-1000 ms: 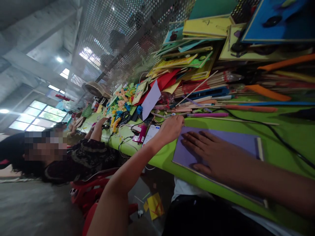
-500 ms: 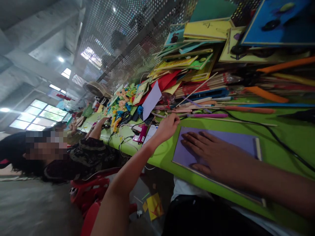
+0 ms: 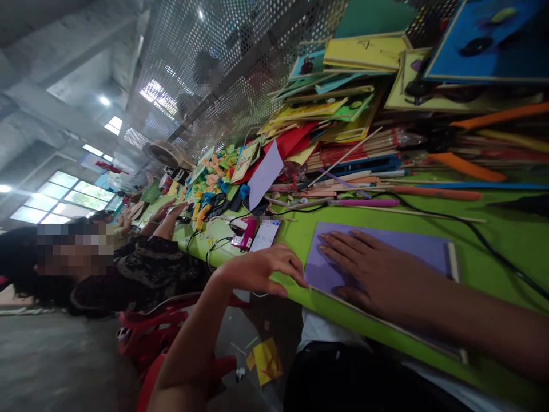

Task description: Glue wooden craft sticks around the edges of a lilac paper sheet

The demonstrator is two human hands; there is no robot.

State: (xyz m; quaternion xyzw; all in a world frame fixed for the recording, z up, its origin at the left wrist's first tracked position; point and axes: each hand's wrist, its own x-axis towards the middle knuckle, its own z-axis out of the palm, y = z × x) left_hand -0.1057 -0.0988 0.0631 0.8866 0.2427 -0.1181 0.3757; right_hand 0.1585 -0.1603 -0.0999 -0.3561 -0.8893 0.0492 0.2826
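Note:
A purple sheet (image 3: 422,246) with thin pale strips along some of its edges lies flat on the green table. My right hand (image 3: 364,263) is spread palm-down over it, fingers stretched out towards its left end. At the near left corner of the sheet is my left hand (image 3: 268,269), its fingers bent and the thumb apart below them. The left fingertips reach the sheet's edge; whether they press on it I cannot tell. Just beyond my left hand lie a phone (image 3: 265,234) and a magenta device (image 3: 244,233) with a cable.
Stacked coloured panels (image 3: 364,52) rise at the back right, near orange-handled pliers (image 3: 467,166). A black cable (image 3: 476,234) crosses the green table (image 3: 506,234). Purple paper (image 3: 266,174) leans by colourful small pieces (image 3: 214,171). A co-worker (image 3: 150,266) sits to the left.
My left hand has come down and towards me from the sheet's far left corner to its near left corner, its fingers opening. My right hand stays flat on the sheet.

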